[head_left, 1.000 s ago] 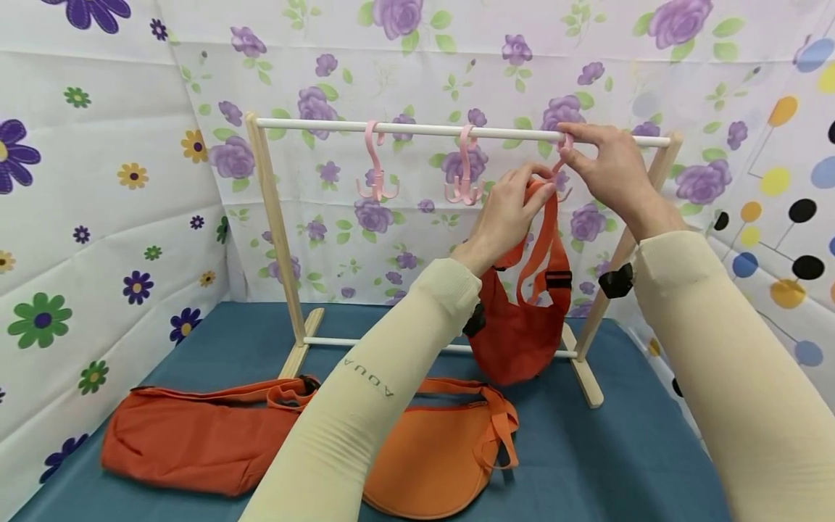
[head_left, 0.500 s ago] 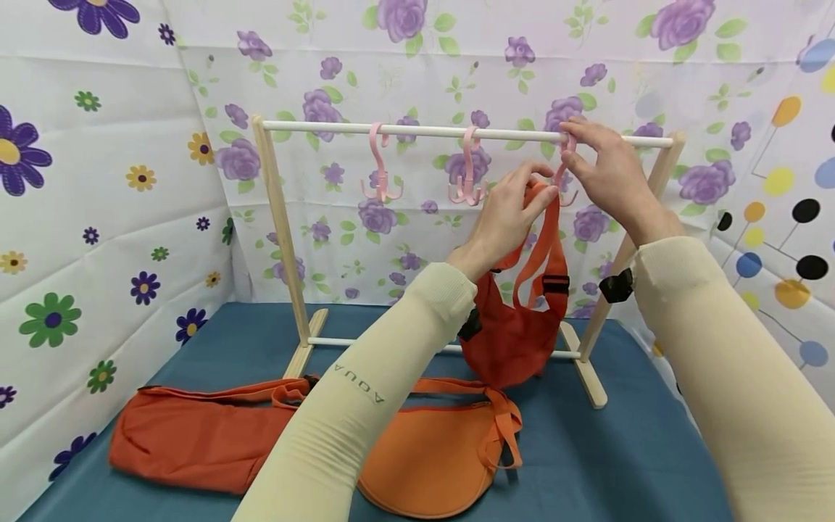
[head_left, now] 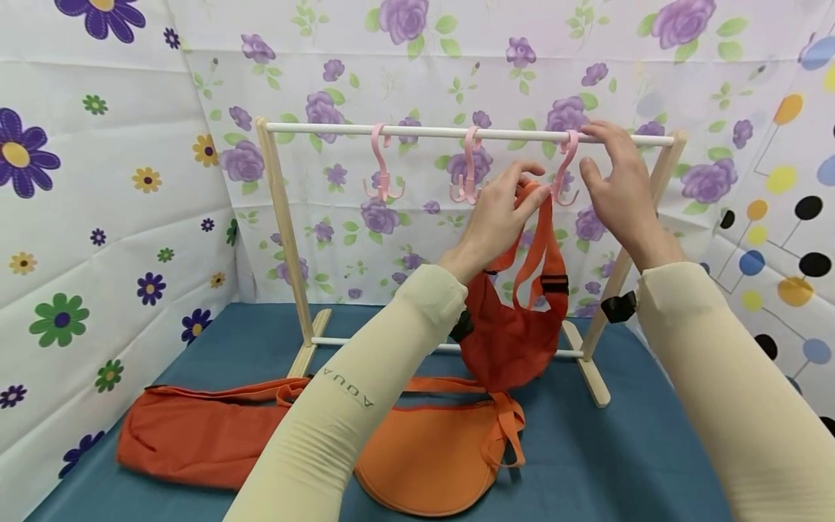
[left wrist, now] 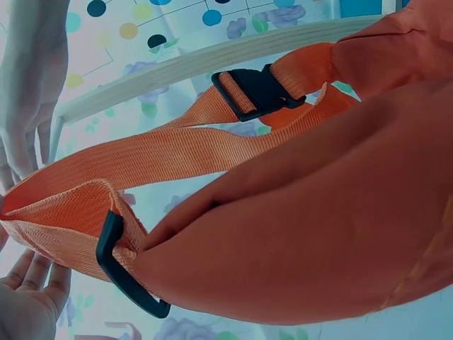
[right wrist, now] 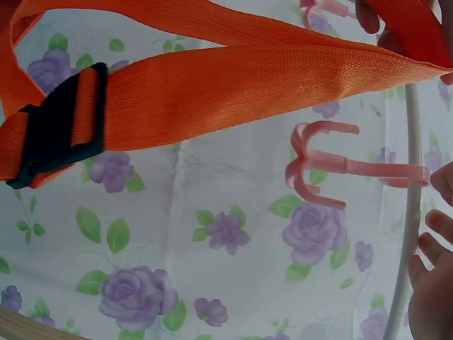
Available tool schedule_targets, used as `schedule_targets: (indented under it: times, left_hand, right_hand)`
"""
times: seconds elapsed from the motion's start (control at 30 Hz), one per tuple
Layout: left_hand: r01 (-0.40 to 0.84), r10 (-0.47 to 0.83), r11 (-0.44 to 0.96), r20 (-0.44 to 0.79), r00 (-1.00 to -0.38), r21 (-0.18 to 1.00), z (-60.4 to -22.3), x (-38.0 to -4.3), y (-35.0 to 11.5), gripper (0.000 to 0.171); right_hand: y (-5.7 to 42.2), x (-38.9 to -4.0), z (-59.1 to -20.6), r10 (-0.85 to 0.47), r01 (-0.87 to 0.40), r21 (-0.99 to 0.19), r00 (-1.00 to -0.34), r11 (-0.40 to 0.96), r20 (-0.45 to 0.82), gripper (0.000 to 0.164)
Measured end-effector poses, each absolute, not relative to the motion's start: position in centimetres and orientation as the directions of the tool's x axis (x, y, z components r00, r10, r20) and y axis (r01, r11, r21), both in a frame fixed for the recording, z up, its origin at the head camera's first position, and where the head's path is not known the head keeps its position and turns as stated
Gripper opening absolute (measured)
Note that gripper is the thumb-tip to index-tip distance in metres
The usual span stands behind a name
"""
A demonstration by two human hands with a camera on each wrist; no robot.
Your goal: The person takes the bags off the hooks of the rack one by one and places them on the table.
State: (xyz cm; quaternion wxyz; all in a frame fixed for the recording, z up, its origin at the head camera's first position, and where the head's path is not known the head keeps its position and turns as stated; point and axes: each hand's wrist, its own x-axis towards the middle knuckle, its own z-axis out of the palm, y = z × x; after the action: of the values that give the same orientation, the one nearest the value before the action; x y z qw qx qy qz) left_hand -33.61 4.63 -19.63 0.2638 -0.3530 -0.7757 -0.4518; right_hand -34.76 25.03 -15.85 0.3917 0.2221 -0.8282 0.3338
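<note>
My left hand point(head_left: 496, 214) pinches the orange strap point(head_left: 553, 246) of a red bag point(head_left: 512, 344), which hangs below it in front of the rack. A black buckle point(left wrist: 258, 92) on that strap shows in the left wrist view. Just right of the pinched strap, a pink hook point(head_left: 566, 167) with several prongs hangs from the white rail point(head_left: 515, 134). My right hand point(head_left: 622, 192) is to the right of this hook, fingers extended and apart, index fingertip right at the rail. In the right wrist view the strap passes above a pink hook point(right wrist: 322, 164).
Two more pink hooks, a left one point(head_left: 383, 163) and a middle one point(head_left: 468, 167), hang along the rail. On the blue cloth point(head_left: 620, 449) lie a red bag point(head_left: 189, 438) and a rounded orange bag point(head_left: 430, 464). The rack has wooden posts point(head_left: 287, 239) and feet.
My right thumb and finger have let go of the rightmost hook and moved right of it. My left hand has shifted slightly left with the bag's strap.
</note>
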Motion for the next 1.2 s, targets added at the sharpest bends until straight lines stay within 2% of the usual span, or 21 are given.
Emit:
schedule_targets:
  times: [0.17, 0.37, 0.43, 0.53, 0.6, 0.73, 0.8, 0.87, 0.93, 1.2]
  left_hand:
    - [0.786, 0.309, 0.325, 0.726, -0.614, 0.526, -19.6, -33.7, 4.4, 0.034]
    - [0.787, 0.295, 0.333, 0.735, -0.610, 0.520, -19.6, -33.7, 3.9, 0.033]
    - [0.791, 0.296, 0.330, 0.739, -0.605, 0.515, -19.5, -33.6, 3.8, 0.034]
    - [0.800, 0.295, 0.323, 0.749, -0.593, 0.507, -19.4, -33.5, 3.6, 0.033]
    - [0.802, 0.295, 0.322, 0.752, -0.590, 0.503, -19.4, -33.4, 3.4, 0.032]
    - [0.800, 0.300, 0.331, 0.747, -0.593, 0.501, -19.5, -33.3, 3.2, 0.032]
    - [0.795, 0.304, 0.336, 0.742, -0.598, 0.505, -19.6, -33.3, 3.2, 0.032]
    - [0.791, 0.301, 0.339, 0.738, -0.604, 0.509, -19.6, -33.3, 3.2, 0.032]
    - [0.789, 0.299, 0.340, 0.737, -0.606, 0.511, -19.7, -33.2, 3.2, 0.031]
    - [0.789, 0.301, 0.343, 0.736, -0.607, 0.511, -19.7, -33.1, 3.1, 0.031]
  right_hand:
    - [25.3, -34.5, -17.0, -0.076, -0.637, -0.383, -0.572, 0.669, 0.817, 0.044]
    - [24.7, -33.6, -20.6, 0.055, -0.677, -0.385, -0.455, 0.628, 0.889, 0.038]
    - [24.6, -33.3, -22.7, 0.088, -0.679, -0.399, -0.444, 0.616, 0.892, 0.038]
    - [25.0, -33.0, -26.2, 0.077, -0.654, -0.447, -0.513, 0.611, 0.855, 0.041]
    - [25.4, -33.0, -28.5, 0.044, -0.613, -0.511, -0.613, 0.603, 0.789, 0.045]
    - [26.6, -33.2, -32.2, -0.061, -0.470, -0.712, -0.853, 0.521, 0.518, 0.059]
    - [27.1, -33.6, -33.5, -0.130, -0.373, -0.796, -0.925, 0.476, 0.356, 0.067]
    - [27.4, -34.0, -34.6, -0.189, -0.291, -0.846, -0.955, 0.446, 0.229, 0.074]
    - [27.5, -34.4, -35.5, -0.229, -0.246, -0.869, -0.960, 0.429, 0.159, 0.081]
    - [27.7, -35.6, -37.9, -0.233, -0.215, -0.885, -0.964, 0.412, 0.126, 0.084]
